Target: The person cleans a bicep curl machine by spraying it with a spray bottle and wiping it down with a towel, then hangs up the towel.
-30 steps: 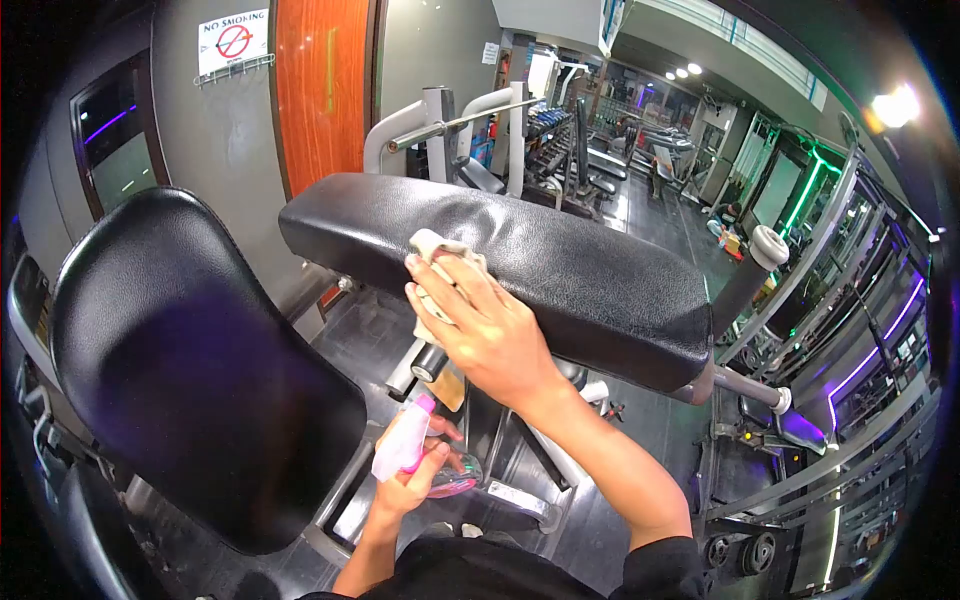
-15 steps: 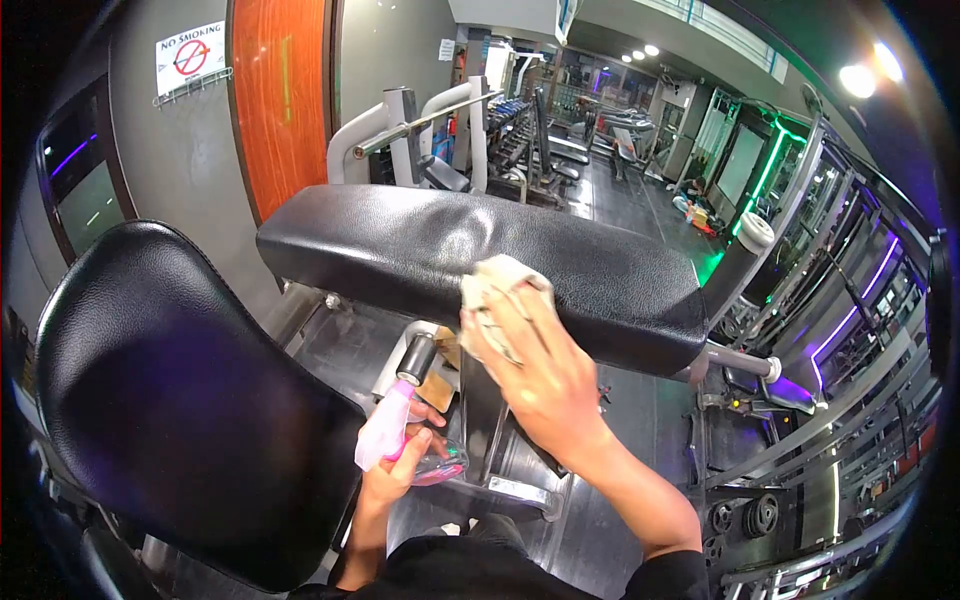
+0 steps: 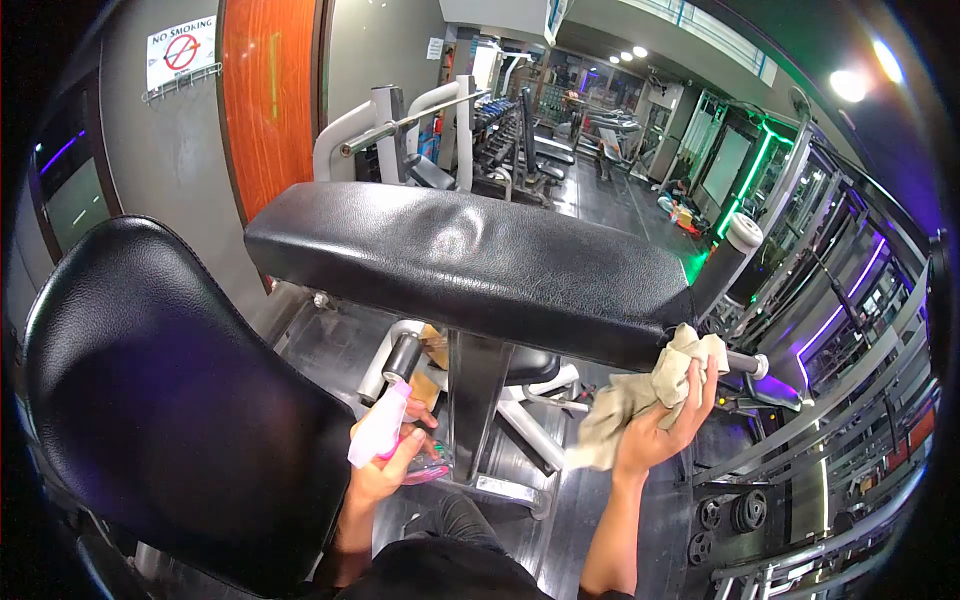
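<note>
My left hand is closed around a spray bottle with a pink-white head and pink liquid in its clear body. It is low, between the black seat back and the machine's post. My right hand grips a crumpled beige cloth at the right end of the long black padded cushion. The cloth is against or very near that end, and part of it hangs down to the left. A dent and shiny creases mark the cushion's top.
A foam-covered roller sits just above the bottle. Below the cushion stands a metal post. A silver bar lies on a rack behind. Weight plates are at lower right, and a wall with a sign is on the left.
My right hand has moved with the cloth from the cushion's front middle to its right end, and the cloth now hangs more loosely. My left hand still holds the bottle in nearly the same place.
</note>
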Available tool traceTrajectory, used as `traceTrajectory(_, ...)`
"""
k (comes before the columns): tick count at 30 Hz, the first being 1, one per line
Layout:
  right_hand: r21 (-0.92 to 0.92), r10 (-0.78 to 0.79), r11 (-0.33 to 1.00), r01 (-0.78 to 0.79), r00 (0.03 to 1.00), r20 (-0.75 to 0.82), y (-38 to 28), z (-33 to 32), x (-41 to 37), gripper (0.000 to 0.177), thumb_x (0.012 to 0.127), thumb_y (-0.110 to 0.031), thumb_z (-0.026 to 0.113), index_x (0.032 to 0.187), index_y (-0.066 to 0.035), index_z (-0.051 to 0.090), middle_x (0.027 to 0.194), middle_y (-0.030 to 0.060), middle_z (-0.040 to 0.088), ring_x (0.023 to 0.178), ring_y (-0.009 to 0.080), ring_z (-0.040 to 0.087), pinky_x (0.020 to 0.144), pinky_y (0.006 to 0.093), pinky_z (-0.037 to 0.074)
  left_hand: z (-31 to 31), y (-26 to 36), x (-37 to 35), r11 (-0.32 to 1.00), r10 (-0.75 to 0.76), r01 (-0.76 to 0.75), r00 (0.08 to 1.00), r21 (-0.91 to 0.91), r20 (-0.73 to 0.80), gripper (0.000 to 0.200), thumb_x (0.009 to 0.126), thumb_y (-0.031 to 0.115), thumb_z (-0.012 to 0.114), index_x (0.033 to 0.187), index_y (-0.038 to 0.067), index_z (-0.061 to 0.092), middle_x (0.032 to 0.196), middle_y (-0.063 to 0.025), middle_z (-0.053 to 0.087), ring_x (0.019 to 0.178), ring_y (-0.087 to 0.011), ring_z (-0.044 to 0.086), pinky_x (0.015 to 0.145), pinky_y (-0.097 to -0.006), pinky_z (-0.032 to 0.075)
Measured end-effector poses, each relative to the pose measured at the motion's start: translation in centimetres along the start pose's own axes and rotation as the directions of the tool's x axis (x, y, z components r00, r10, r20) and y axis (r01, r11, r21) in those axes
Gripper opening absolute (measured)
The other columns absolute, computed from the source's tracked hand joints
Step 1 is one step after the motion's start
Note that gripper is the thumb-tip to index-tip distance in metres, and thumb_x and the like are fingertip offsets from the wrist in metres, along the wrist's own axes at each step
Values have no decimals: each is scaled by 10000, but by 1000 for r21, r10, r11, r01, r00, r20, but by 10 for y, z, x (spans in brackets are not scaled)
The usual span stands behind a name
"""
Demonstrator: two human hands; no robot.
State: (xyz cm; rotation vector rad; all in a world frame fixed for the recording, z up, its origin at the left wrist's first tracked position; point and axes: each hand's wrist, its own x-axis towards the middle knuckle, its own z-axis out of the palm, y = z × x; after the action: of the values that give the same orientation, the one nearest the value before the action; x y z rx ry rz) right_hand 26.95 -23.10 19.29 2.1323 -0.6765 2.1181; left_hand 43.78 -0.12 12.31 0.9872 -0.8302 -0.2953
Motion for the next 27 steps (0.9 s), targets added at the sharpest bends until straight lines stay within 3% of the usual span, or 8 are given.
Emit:
traceTrajectory(5, 58, -167, 985, 162, 981, 102, -34, 45, -12, 534, 693, 28, 563, 1214, -73, 624, 1363, 230, 448, 1274, 421, 412, 1081, 505, 284, -1, 3, 1, 1000, 4, -4, 1000, 18, 10, 294, 845, -54, 558, 1131, -88, 501, 955, -185, 611, 733, -199, 655, 637, -300, 559)
traceTrajectory(9, 229, -471, 881, 415, 815, 337, -82, 75, 0, 455, 757, -35, 554, 1204, -85, 627, 1298, 84, 563, 1167, 236, 550, 1007, 413, 399, -5, 2, 1, 1000, 15, -16, 1000, 15, 23, 286, 844, -55, 561, 1123, -87, 503, 954, -186, 612, 697, -200, 657, 634, -297, 549)
traceTrajectory(11, 331, -603, 793, 511, 736, 308, -110, 102, 0, 443, 755, -137, 565, 1192, -82, 619, 1315, 32, 551, 1106, 205, 571, 985, 384, 442, -7, 2, 1, 999, 25, -25, 1000, 39, 13, 283, 846, -55, 559, 1121, -85, 501, 950, -188, 612, 671, -203, 658, 633, -295, 541)
traceTrajectory(13, 393, -696, 708, 587, 674, 248, -135, 129, 0, 436, 769, -164, 541, 1192, -76, 599, 1287, 59, 557, 1108, 198, 561, 998, 374, 441, -8, 6, -1, 999, 14, -14, 1000, 36, 5, 280, 848, -53, 557, 1121, -86, 501, 950, -189, 612, 673, -205, 657, 634, -295, 541)
traceTrajectory(19, 384, -684, 717, 583, 695, 222, -158, 150, 9, 430, 774, -189, 536, 1185, -81, 600, 1306, 64, 538, 1157, 197, 518, 1025, 374, 417, -5, 4, -2, 1000, -6, 6, 1000, 7, -28, 270, 855, -43, 553, 1117, -86, 502, 946, -190, 613, 679, -204, 657, 634, -302, 542)
traceTrajectory(23, 259, -754, 652, 713, 572, 323, -119, 119, 17, 420, 785, -214, 537, 1186, -109, 605, 1346, 48, 509, 1135, 169, 524, 1057, 365, 377, -10, 2, 1, 1000, -9, 9, 1000, -23, -3, 270, 856, -49, 549, 1119, -82, 499, 942, -189, 616, 686, -200, 657, 638, -307, 545)
traceTrajectory(25, 234, -741, 645, 727, 520, 425, -96, 101, 20, 422, 803, -222, 532, 1215, -173, 602, 1367, 34, 497, 1062, 149, 560, 1035, 358, 387, -11, 2, 1, 1000, -9, 9, 1000, -13, -13, 271, 855, -50, 549, 1120, -79, 499, 943, -190, 616, 687, -200, 658, 642, -307, 545)
traceTrajectory(27, 78, -736, 604, 793, 517, 438, -73, 83, 23, 411, 821, -238, 541, 1219, -317, 607, 1362, 48, 510, 988, 197, 600, 960, 390, 435, -12, 2, 2, 1000, -10, 10, 1000, -4, -18, 272, 854, -52, 550, 1120, -76, 498, 944, -190, 617, 687, -200, 659, 645, -308, 545)
